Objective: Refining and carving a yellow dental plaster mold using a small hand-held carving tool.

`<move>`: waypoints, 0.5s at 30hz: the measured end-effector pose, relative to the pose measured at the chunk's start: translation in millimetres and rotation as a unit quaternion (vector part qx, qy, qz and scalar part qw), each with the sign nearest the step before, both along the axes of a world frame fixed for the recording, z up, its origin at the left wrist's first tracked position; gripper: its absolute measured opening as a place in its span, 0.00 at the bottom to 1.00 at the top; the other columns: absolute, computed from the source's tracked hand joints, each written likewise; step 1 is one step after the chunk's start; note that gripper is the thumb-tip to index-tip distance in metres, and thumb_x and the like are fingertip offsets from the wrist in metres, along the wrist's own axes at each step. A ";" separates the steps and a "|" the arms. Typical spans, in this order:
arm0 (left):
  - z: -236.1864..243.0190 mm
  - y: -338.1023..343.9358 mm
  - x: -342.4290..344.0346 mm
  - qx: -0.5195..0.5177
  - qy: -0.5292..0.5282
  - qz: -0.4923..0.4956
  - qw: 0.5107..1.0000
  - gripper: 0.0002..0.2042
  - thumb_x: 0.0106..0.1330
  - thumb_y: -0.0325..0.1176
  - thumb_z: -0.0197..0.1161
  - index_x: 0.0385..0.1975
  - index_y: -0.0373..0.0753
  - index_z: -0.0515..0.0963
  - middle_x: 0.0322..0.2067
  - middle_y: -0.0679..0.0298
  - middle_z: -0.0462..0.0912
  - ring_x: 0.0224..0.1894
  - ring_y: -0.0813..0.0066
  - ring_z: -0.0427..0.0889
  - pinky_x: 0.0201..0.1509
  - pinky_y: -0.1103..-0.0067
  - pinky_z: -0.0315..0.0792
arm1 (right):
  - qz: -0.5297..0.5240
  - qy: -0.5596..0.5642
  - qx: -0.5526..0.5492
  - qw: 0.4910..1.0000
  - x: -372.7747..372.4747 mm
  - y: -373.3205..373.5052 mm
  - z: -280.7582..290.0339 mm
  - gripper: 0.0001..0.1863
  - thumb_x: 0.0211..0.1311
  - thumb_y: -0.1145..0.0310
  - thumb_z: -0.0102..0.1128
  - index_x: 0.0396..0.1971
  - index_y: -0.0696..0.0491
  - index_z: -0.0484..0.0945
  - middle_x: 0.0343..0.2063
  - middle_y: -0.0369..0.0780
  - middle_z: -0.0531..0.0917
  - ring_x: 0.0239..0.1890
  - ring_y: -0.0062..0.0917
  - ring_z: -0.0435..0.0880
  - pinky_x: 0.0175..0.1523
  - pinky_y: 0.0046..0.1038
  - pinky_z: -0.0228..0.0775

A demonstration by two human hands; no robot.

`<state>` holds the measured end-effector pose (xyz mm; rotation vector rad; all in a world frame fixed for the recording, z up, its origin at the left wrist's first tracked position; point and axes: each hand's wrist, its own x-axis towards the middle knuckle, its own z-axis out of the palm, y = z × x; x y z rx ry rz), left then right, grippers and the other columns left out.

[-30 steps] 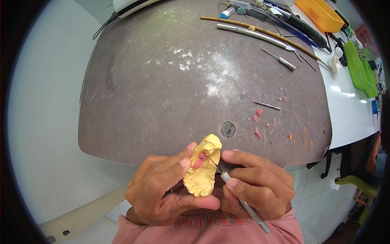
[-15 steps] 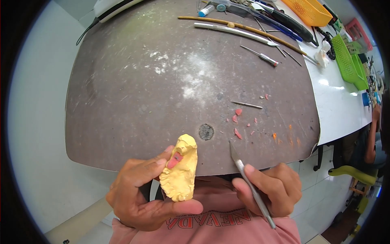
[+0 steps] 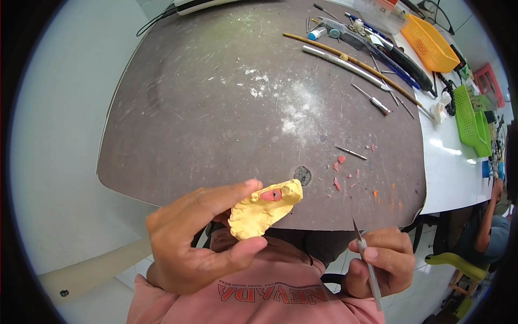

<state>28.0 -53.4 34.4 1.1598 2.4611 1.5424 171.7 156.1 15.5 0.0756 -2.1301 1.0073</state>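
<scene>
A yellow plaster dental cast [image 3: 254,217] is pinched by its edges between the fingers and thumb of my left hand [image 3: 189,237], just off the desk's near edge. Set into the cast is a pink piece [image 3: 268,196] with a small dark hole. My right hand [image 3: 391,259] grips a silver-handled scalpel [image 3: 372,275], its blade pointing up and away, apart from the cast. Pink scraps [image 3: 337,183] and a thin metal pin [image 3: 351,153] lie on the desk beyond the blade.
The brown desk mat [image 3: 205,124] has white dust and a round dark spot [image 3: 302,175]. A small screwdriver [image 3: 372,100], a wooden stick [image 3: 367,67] and a black handpiece [image 3: 410,67] lie far right. Beyond stand orange [image 3: 429,43] and green baskets [image 3: 472,121]. A co-worker's arm [image 3: 488,216] shows at right.
My left hand has turned the cast so its narrow end points right. The scalpel has moved rightward and down, with its blade steeper. The whole view has shifted.
</scene>
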 end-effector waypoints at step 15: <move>8.2 8.8 -9.7 0.064 -0.098 0.028 0.993 0.18 0.60 0.30 0.69 0.50 0.31 0.81 0.41 0.53 0.86 0.41 0.69 0.86 0.45 0.78 0.80 | 0.121 -0.020 -0.057 0.991 -32.5 7.8 17.5 0.20 0.39 0.83 0.77 0.37 0.60 0.81 0.28 0.46 0.86 0.34 0.38 0.90 0.37 0.30 0.84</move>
